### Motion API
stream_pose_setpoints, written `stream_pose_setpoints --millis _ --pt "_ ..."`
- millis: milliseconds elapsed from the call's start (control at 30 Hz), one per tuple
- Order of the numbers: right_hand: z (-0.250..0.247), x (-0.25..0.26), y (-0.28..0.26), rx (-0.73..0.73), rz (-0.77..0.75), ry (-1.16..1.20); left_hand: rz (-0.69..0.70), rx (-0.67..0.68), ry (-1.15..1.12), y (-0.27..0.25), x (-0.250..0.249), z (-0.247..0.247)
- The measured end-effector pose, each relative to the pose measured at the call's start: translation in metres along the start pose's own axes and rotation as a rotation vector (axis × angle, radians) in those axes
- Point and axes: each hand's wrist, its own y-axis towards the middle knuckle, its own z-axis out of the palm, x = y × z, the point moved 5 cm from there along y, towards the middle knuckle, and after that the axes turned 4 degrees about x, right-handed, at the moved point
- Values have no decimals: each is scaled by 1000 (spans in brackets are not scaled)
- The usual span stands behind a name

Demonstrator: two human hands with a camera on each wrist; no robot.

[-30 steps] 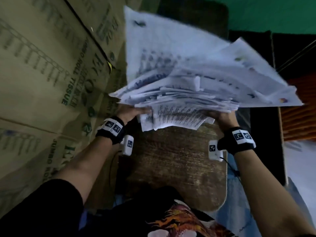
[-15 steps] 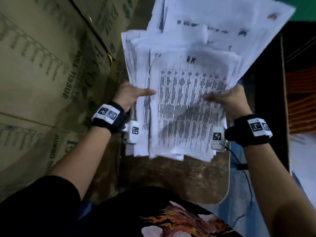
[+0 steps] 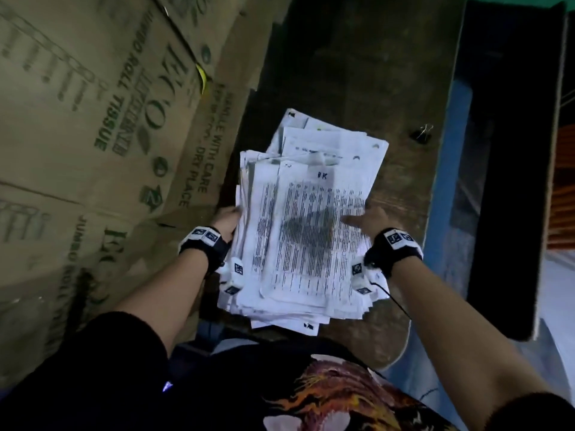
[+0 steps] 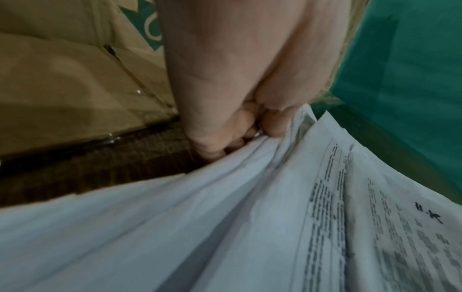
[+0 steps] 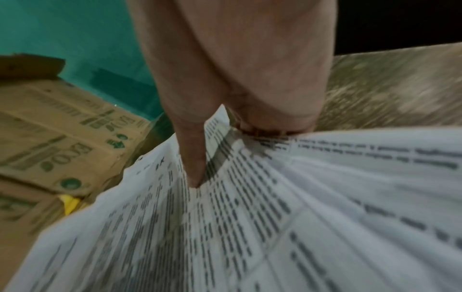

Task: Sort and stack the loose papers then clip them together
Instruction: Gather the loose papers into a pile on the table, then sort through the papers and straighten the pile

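Note:
A thick, uneven stack of printed papers (image 3: 308, 231) lies on the wooden table (image 3: 357, 76), its top sheet marked "HK". My left hand (image 3: 228, 220) grips the stack's left edge, with the fingers curled against and under the sheets (image 4: 225, 142). My right hand (image 3: 367, 220) holds the right edge, thumb pressed flat on the top sheet (image 5: 195, 168) and the other fingers hidden below it. A black binder clip (image 3: 421, 133) sits on the table beyond the stack, to the right.
Brown cardboard cartons (image 3: 93, 119) printed "jumbo roll tissue" stand against the table's left side. A blue-edged dark panel (image 3: 497, 150) runs along the right. A green wall (image 4: 412, 59) is behind. The table's near edge (image 3: 389, 353) is rounded.
The stack was held up in the air, tipped upright, one second ago. It has come down and now lies flat on the table, both hands still at its sides.

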Motion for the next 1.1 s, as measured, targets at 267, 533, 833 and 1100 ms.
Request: stream_pose_setpoints --millis 267,533,833,1100 --pt "21 54 -15 -279 -244 -688 -4 45 -52 11 6 1" --pt "61 158 37 48 -521 -1263 58 84 6 5 9 18" --pt "55 140 42 88 -405 -1264 -17 97 -296 15 21 33" --pt "54 128 41 98 -510 -1262 -2 86 -378 20 22 39"
